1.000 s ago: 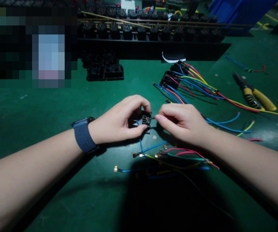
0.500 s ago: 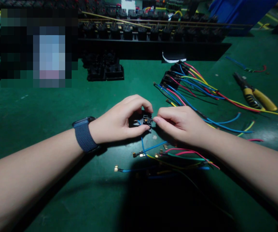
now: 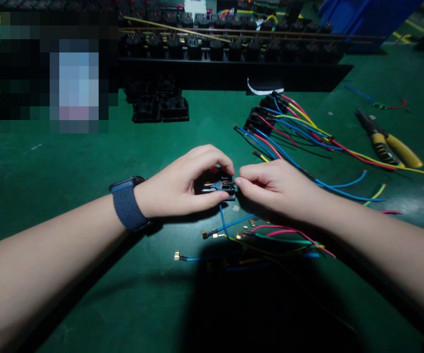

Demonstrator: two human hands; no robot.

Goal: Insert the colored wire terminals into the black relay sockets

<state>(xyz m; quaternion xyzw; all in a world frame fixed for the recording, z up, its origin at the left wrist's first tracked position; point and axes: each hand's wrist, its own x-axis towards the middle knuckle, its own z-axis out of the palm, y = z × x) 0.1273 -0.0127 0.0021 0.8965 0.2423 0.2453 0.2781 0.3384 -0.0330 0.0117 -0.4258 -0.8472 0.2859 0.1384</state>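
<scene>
My left hand (image 3: 193, 179) is closed around a small black plastic socket housing (image 3: 229, 192), its thumb along the near side and fingers over the far side. Metal contacts show inside the housing, and a blue wire (image 3: 222, 215) hangs from it towards me. My right hand (image 3: 261, 184) pinches the dark end of a short wire at the housing's right side. A small brass terminal (image 3: 226, 183) at that end sits at a slot in the housing; how deep it goes I cannot tell. The rest of this wire is hidden by my fingers.
Loose wires with brass terminals (image 3: 177, 255) lie in front of my hands. Behind them are black housings with coloured wires (image 3: 259, 120), more black housings (image 3: 160, 108), and yellow-handled pliers (image 3: 388, 142) on the right. A long black panel (image 3: 219, 73) with rows of sockets spans the back.
The housing in my left hand has tilted slightly, showing more of its contacts. The blue wire's hanging part has shifted a little right. My right fingers stay close to the housing.
</scene>
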